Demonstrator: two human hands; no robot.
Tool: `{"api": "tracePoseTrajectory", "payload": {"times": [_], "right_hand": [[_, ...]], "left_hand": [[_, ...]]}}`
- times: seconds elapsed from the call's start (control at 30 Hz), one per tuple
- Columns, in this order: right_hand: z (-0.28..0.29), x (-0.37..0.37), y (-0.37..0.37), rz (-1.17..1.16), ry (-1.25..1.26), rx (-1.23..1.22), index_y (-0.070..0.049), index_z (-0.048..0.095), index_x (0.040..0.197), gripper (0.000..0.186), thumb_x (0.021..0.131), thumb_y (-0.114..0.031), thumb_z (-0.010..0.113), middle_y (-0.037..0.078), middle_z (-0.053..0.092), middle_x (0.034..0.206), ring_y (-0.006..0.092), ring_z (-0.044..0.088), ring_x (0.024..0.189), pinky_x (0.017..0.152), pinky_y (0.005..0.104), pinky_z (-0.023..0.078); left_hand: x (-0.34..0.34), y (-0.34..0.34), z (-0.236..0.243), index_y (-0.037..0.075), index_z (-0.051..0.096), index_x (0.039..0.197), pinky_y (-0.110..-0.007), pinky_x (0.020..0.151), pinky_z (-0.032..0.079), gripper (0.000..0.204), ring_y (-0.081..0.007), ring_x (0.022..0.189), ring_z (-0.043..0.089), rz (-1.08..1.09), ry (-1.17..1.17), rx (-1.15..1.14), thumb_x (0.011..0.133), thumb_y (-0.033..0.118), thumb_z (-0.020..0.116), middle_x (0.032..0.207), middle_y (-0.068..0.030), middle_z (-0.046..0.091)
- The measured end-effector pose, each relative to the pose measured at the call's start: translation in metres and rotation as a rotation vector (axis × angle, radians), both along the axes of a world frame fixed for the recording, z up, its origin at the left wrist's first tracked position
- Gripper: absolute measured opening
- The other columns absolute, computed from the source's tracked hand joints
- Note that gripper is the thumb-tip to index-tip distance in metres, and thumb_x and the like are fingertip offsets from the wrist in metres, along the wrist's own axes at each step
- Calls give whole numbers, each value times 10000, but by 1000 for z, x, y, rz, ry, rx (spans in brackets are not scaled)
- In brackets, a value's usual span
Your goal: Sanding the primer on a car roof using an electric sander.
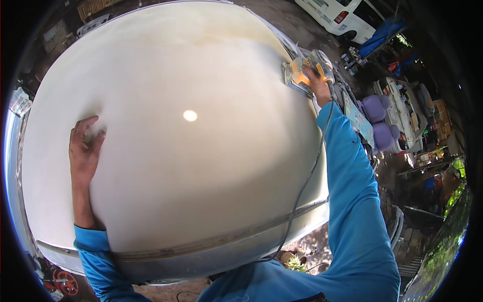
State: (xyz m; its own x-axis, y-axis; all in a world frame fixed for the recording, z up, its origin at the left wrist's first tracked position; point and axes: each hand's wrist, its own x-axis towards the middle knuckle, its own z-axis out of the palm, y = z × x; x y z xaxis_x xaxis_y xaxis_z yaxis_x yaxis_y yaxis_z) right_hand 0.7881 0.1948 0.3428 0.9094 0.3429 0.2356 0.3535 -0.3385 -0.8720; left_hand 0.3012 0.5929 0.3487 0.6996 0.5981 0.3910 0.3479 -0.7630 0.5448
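A broad, pale cream car roof (201, 166) fills most of the head view, its surface matte and dusty, with a small bright round spot near the middle. My right hand (318, 86) grips a yellow and grey electric sander (305, 74) at the roof's far right edge. From the sander a dark cord (313, 168) runs back along my right sleeve toward my body. On the left, my left hand (86, 146) rests over the roof with its fingers apart and slightly curled, holding nothing.
A dark trim strip (186, 247) crosses the roof's near side. Beyond the right edge are purple seat-like cushions (378, 121), a vehicle body with clutter, and a white van (347, 17) at the back. A red wheel (66, 283) shows at lower left, a plant (294, 262) below the roof.
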Motion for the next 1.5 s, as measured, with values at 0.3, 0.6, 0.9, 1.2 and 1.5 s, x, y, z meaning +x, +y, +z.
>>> {"api": "tracePoseTrajectory", "payload": {"times": [0.3,0.6,0.9,1.2,1.5], "right_hand": [[3,-31,-32,-15,43,3,-48,660,1246,602,852,-500,706,76,653,1213,211,578,1103,1000,335,417],[-10,14,-6,-10,-150,36,-49,719,1147,470,803,-363,780,90,727,1059,197,665,928,849,340,507],[-3,8,-5,-12,-99,21,-57,715,1171,508,797,-394,783,80,718,1083,199,655,948,866,345,501],[7,-52,-49,-12,27,4,-57,656,1244,576,831,-445,760,59,667,1170,192,591,1063,953,338,451],[8,-74,-48,4,-8,63,-33,671,1216,506,829,-340,783,83,700,1110,196,644,983,898,341,502]], "left_hand": [[-1,7,-2,29,637,1246,-369,1051,420,372,-247,1220,544,-1,-21,-7,877,-6,671,1257,-86,643],[-1,-5,-6,33,643,1241,-351,1025,417,353,-227,1203,553,6,-14,-5,890,5,672,1246,-78,645],[1,1,-4,46,638,1270,-347,995,413,348,-218,1185,567,50,35,-9,925,66,672,1231,-93,652],[2,22,-4,48,630,1290,-357,981,432,358,-237,1211,558,16,10,-23,939,107,671,1238,-118,643],[4,15,4,28,618,1301,-362,1015,442,365,-246,1242,563,-2,4,-21,944,90,664,1264,-139,640]]}}
